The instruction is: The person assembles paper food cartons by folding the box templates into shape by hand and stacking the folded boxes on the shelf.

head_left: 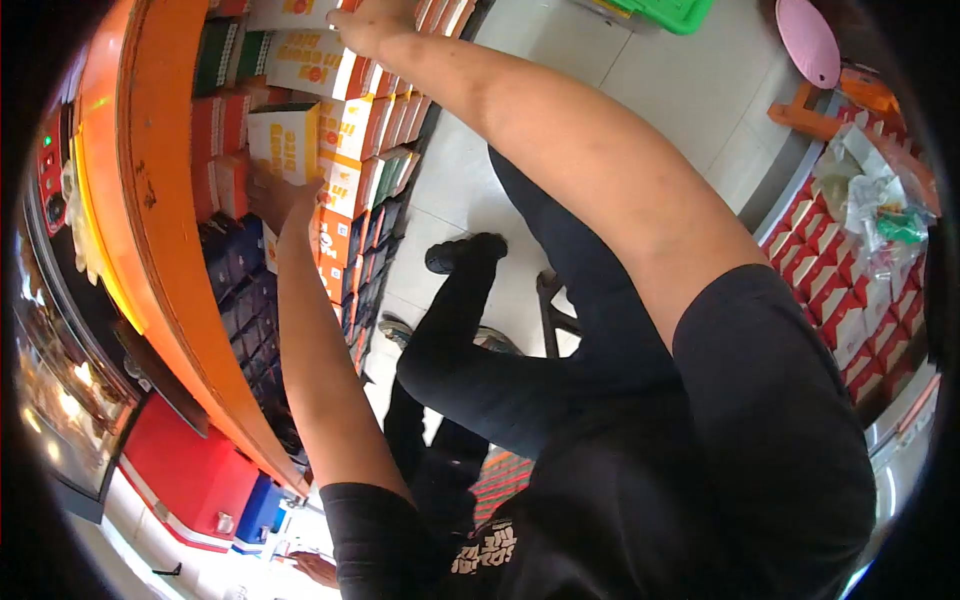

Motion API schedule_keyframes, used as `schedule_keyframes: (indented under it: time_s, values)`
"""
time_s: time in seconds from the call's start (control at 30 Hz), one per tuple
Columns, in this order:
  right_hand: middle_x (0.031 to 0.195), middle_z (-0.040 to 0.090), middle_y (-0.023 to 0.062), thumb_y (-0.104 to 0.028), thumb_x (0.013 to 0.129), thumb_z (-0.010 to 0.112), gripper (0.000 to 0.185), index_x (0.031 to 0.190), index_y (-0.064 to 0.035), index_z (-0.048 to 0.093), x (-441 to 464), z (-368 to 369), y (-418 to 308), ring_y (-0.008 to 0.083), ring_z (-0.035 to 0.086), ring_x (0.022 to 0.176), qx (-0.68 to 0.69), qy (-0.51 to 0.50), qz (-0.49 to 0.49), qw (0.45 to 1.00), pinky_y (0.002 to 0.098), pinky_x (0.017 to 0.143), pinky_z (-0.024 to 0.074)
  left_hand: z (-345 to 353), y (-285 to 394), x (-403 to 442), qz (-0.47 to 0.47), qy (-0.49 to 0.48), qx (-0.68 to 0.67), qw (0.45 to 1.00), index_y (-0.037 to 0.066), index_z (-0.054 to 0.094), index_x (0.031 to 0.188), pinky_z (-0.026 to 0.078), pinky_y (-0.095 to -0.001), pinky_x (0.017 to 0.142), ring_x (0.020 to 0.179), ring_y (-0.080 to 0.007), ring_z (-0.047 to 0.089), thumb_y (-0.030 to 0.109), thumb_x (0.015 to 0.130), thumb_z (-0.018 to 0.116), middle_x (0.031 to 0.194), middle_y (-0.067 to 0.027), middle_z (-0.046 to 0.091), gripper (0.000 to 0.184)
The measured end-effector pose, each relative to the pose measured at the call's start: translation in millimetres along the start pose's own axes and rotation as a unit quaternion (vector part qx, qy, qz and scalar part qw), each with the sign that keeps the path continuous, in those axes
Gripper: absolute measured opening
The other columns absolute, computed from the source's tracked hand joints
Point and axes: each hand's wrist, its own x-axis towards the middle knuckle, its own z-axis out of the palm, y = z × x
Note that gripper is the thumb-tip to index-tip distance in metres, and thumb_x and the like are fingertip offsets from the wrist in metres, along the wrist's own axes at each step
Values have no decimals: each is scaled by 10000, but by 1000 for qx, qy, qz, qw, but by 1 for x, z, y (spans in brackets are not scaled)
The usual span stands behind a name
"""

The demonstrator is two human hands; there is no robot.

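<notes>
Head cam has your left hand [285,203] on the white-and-yellow box [285,140], just beside the orange ledge [160,200] and in among the stacked boxes [345,130]. Those fingers look closed around one end, pinching both sides. Your right hand [375,28] is at the same stacks, farther from the ledge; can't tell whether its fingers are spread or pinching, since the frame edge cuts it off. Looks like printed card, so probably stiff, a bit slick, easy to dent, and light unless packed full. You're better off gripping opposite sides near the middle than squeezing a corner. Count: one box in hand, one green plastic thing [675,12] and one pink oval thing [808,42], both well apart from the ledge. Stacked boxes overlap too much to count.
</notes>
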Motion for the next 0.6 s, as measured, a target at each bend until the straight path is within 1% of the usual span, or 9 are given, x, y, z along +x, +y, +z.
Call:
schedule_keyframes:
  time_s: [0.03,0.1,0.13,0.23,0.33,0.37,0.47,0.5,0.6]
  values:
    - [1404,381,328,-378,882,658,973,1450,109,36,-14,3,-3,393,475,1249,19,65,-16,998,418,1043,405,-7,2,2,-3,-13,-18,1000,-27,263,1433,371,-503,1043,1282,-391,432,552,576,839,1361,-267,441,1184]
    - [1389,395,323,-349,887,653,922,1440,114,79,12,20,8,393,493,1230,36,103,-79,991,414,1022,424,-25,10,-1,-14,-45,-58,997,-39,328,1389,427,-464,1002,1209,-355,521,514,571,854,1272,-242,536,1120]
    - [1382,402,320,-335,890,650,896,1435,116,100,27,31,16,393,502,1220,41,121,-112,985,412,1012,434,-30,11,-6,-8,-18,-135,991,-38,357,1362,450,-450,977,1174,-343,545,488,579,858,1240,-230,557,1068]
    - [1357,427,321,-294,898,633,733,1375,122,263,54,55,22,396,499,1220,13,169,-110,979,420,975,448,-51,10,-13,-17,11,-336,942,-31,402,1326,497,-418,924,1111,-309,589,424,625,853,1194,-199,590,950]
    - [1127,592,314,-266,908,613,485,1178,122,506,49,57,24,376,608,1070,41,174,-174,968,430,868,493,-94,24,-15,-70,-82,-481,870,-18,366,1380,504,-400,920,1128,-280,577,393,713,813,1243,-177,564,902]
    - [1135,614,273,-253,943,524,585,1338,114,298,51,67,19,349,635,1040,-137,89,-151,975,370,883,517,-108,29,-15,-88,-110,-529,837,-13,354,1398,506,-394,919,1134,-270,573,383,743,800,1260,-170,555,886]
    - [1047,625,289,-140,900,545,495,1250,116,307,42,58,12,389,641,983,121,102,-2,988,410,821,543,-123,52,1,-117,-159,-630,751,7,315,1442,495,-384,939,1200,-247,530,419,816,740,1344,-146,499,862]
    - [998,622,303,-132,898,550,424,1172,95,318,42,62,16,408,642,965,113,117,-51,985,436,803,547,-125,62,12,-122,-170,-656,726,15,302,1456,488,-381,949,1230,-241,511,442,837,717,1378,-138,475,859]
    - [1024,625,307,-202,884,573,491,1201,111,368,39,60,10,419,643,950,87,155,-92,980,438,827,538,-139,96,38,-202,-169,-634,727,94,366,1442,397,-403,1018,1282,-219,447,480,861,648,1399,-84,469,752]
